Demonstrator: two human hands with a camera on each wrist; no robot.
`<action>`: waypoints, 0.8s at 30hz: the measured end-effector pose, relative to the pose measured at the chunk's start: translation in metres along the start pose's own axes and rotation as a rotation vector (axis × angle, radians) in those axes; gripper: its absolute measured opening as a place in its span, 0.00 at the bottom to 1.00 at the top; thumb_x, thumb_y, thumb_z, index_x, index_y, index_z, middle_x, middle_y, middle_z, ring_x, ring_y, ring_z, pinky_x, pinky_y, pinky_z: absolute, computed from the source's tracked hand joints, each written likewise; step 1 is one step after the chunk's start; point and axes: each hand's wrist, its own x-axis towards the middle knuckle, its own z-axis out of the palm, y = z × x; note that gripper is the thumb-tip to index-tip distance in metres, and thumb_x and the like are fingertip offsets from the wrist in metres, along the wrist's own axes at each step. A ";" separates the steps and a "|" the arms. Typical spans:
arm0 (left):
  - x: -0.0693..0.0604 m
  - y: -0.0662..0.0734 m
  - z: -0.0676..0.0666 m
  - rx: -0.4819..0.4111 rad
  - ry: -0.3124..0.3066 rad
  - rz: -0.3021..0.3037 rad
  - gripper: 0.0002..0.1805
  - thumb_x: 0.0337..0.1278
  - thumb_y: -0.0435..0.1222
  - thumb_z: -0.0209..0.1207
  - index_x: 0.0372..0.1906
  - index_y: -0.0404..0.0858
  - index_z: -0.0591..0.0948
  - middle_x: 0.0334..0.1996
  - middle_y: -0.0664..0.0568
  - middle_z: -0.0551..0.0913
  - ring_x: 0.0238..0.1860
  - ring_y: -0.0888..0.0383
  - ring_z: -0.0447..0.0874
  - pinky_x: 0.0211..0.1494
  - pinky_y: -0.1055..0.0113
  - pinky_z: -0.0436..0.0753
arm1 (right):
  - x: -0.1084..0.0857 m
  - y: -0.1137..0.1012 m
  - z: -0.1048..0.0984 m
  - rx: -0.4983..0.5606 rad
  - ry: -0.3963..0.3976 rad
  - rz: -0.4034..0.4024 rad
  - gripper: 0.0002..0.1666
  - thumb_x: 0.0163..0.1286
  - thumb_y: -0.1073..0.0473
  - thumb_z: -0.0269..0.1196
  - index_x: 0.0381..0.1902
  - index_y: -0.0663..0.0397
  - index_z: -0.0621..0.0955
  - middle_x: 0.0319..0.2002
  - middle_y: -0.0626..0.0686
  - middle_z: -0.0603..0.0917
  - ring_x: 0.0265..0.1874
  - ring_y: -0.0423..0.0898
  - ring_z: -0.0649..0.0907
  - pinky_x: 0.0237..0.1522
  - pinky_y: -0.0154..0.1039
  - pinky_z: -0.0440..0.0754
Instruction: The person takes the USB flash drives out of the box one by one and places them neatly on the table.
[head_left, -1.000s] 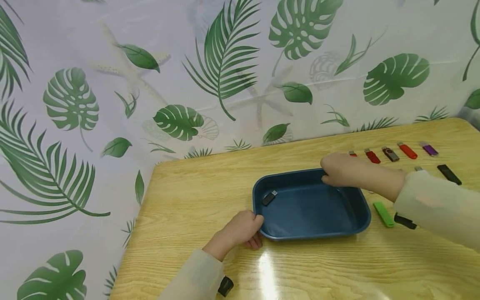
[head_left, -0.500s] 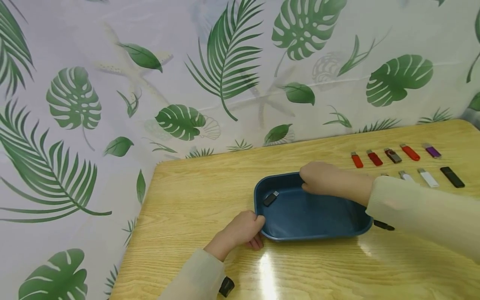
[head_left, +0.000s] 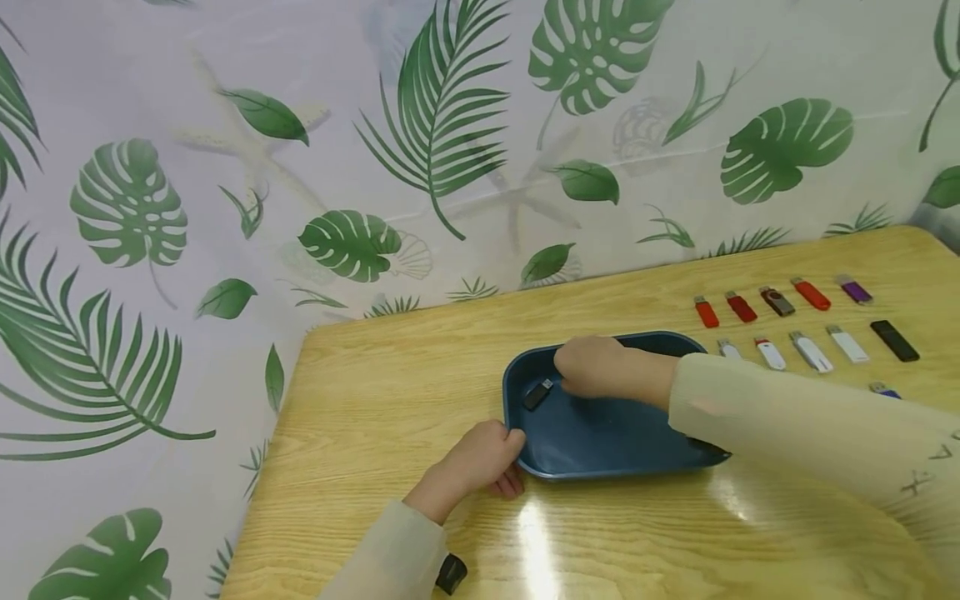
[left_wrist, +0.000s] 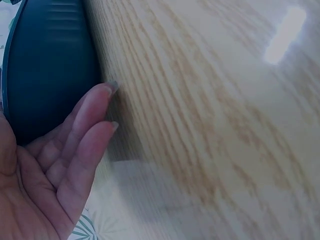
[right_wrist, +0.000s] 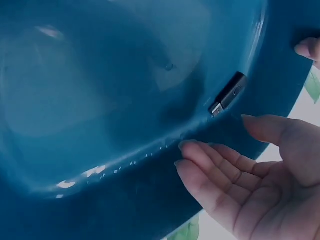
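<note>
A dark blue plastic tray (head_left: 607,446) stands on the wooden table, with one black USB stick (head_left: 537,394) lying at the left end of its floor. My left hand (head_left: 480,458) holds the tray's near left corner, thumb at the rim and fingers along the outer wall. Over the back part of the tray is my right hand (head_left: 603,368), holding nothing. In the right wrist view its fingers (right_wrist: 205,185) are loosely bent and its thumb stands apart. The black USB stick (right_wrist: 228,93) lies just beyond those fingertips, untouched.
Several USB sticks lie in rows right of the tray, among them a red one (head_left: 706,312), a purple one (head_left: 855,289), a white one (head_left: 847,343) and a black one (head_left: 894,341). My right sleeve covers part of that area. A leaf-patterned cloth (head_left: 420,167) hangs behind the table.
My right hand has moved left across the tray, from its back right side towards the USB stick. The left hand has stayed at the corner. The tray and stick have not visibly moved.
</note>
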 end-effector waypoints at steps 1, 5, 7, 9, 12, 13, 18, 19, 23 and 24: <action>0.000 0.000 0.000 -0.004 0.001 0.001 0.24 0.61 0.40 0.39 0.20 0.32 0.80 0.13 0.47 0.82 0.15 0.53 0.82 0.21 0.60 0.81 | 0.003 -0.001 0.001 -0.009 -0.003 0.004 0.13 0.68 0.61 0.55 0.22 0.52 0.75 0.19 0.49 0.70 0.19 0.44 0.70 0.22 0.37 0.69; 0.000 0.000 -0.002 -0.015 0.002 0.005 0.23 0.60 0.40 0.40 0.21 0.32 0.80 0.14 0.47 0.82 0.15 0.52 0.82 0.21 0.60 0.82 | 0.015 -0.009 0.005 -0.022 -0.014 0.026 0.13 0.68 0.59 0.55 0.24 0.54 0.77 0.21 0.51 0.73 0.20 0.44 0.73 0.22 0.37 0.70; -0.001 -0.001 -0.003 -0.016 0.007 0.000 0.23 0.61 0.40 0.40 0.21 0.32 0.79 0.14 0.47 0.82 0.15 0.52 0.82 0.21 0.61 0.82 | 0.022 -0.015 0.006 -0.012 -0.024 0.046 0.13 0.69 0.57 0.55 0.24 0.54 0.77 0.22 0.51 0.74 0.20 0.44 0.73 0.23 0.37 0.71; -0.002 -0.001 -0.004 -0.017 0.012 -0.006 0.23 0.61 0.40 0.40 0.21 0.32 0.79 0.13 0.47 0.82 0.15 0.52 0.82 0.21 0.61 0.82 | 0.030 -0.019 0.007 -0.003 -0.031 0.065 0.14 0.70 0.57 0.53 0.24 0.54 0.77 0.23 0.51 0.75 0.20 0.45 0.73 0.23 0.38 0.71; -0.004 -0.001 -0.005 -0.025 0.011 -0.009 0.23 0.61 0.40 0.40 0.20 0.32 0.80 0.14 0.46 0.82 0.15 0.52 0.82 0.22 0.61 0.82 | 0.038 -0.025 0.009 0.006 -0.041 0.106 0.16 0.73 0.56 0.50 0.26 0.54 0.78 0.25 0.53 0.77 0.22 0.46 0.75 0.24 0.40 0.72; -0.004 -0.001 -0.005 -0.026 0.009 -0.007 0.24 0.61 0.40 0.40 0.20 0.32 0.80 0.14 0.46 0.82 0.15 0.52 0.82 0.22 0.61 0.82 | 0.041 -0.025 0.011 0.004 -0.042 0.119 0.17 0.73 0.55 0.50 0.27 0.54 0.78 0.26 0.53 0.77 0.22 0.46 0.75 0.24 0.40 0.73; -0.004 0.001 -0.004 -0.013 0.005 0.005 0.24 0.60 0.40 0.40 0.19 0.32 0.80 0.13 0.47 0.82 0.15 0.53 0.82 0.22 0.61 0.81 | 0.044 -0.028 0.018 -0.001 -0.033 0.161 0.17 0.73 0.53 0.51 0.27 0.54 0.80 0.27 0.53 0.79 0.23 0.46 0.76 0.24 0.42 0.74; -0.003 0.002 -0.004 -0.011 0.005 0.006 0.24 0.60 0.40 0.40 0.19 0.32 0.80 0.13 0.47 0.82 0.15 0.53 0.82 0.22 0.61 0.81 | 0.044 -0.028 0.019 -0.002 -0.029 0.168 0.17 0.72 0.52 0.52 0.27 0.53 0.80 0.27 0.53 0.79 0.23 0.46 0.76 0.24 0.42 0.74; -0.002 0.003 -0.002 -0.008 0.004 0.005 0.24 0.60 0.40 0.40 0.18 0.32 0.80 0.13 0.46 0.82 0.14 0.53 0.82 0.21 0.61 0.81 | 0.040 -0.030 0.021 -0.013 -0.015 0.179 0.15 0.70 0.51 0.55 0.27 0.53 0.80 0.26 0.52 0.79 0.23 0.46 0.77 0.25 0.43 0.76; -0.001 0.003 -0.002 -0.007 0.003 0.005 0.24 0.60 0.40 0.40 0.18 0.32 0.80 0.13 0.46 0.82 0.14 0.53 0.82 0.21 0.61 0.81 | 0.038 -0.030 0.021 -0.012 -0.016 0.177 0.14 0.69 0.52 0.56 0.27 0.53 0.80 0.26 0.52 0.78 0.23 0.47 0.77 0.25 0.43 0.75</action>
